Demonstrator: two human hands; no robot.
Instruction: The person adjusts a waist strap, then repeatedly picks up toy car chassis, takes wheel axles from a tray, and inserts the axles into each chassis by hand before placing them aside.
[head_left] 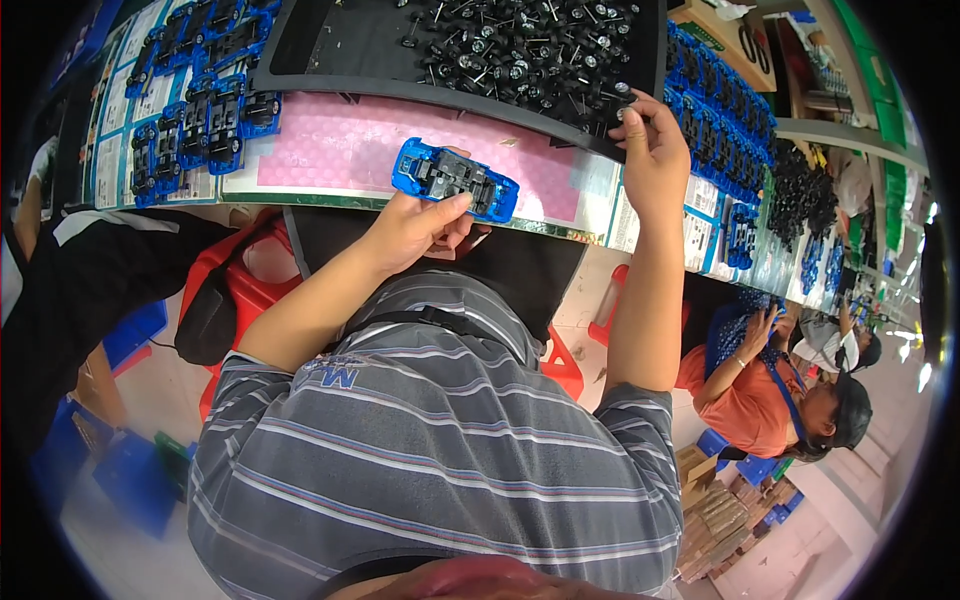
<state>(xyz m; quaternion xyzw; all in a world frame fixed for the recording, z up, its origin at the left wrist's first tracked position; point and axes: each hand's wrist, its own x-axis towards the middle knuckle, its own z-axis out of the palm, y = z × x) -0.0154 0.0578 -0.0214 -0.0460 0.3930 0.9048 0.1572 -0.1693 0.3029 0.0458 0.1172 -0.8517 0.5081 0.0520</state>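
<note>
My left hand [425, 225] grips a blue toy car body [455, 182] with its black underside turned up, over the table's near edge. My thumb presses on the black chassis, and no wheels show on it. At the near right corner of a black tray [350, 75], my right hand [652, 140] pinches a small wheel-and-axle piece [624, 100] between thumb and fingertips. Inside that tray, many loose wheel axles [510, 50], black wheels on thin metal rods, lie heaped toward the right.
Rows of blue car bodies [205, 125] lie on the left, with more car bodies [715, 140] on the right. A pink bubble-wrap sheet [330, 150] covers the table before me. Red stools [245, 290] stand below. Co-workers sit at right, one in an orange top [745, 405]; a dark sleeve [110, 270] shows left.
</note>
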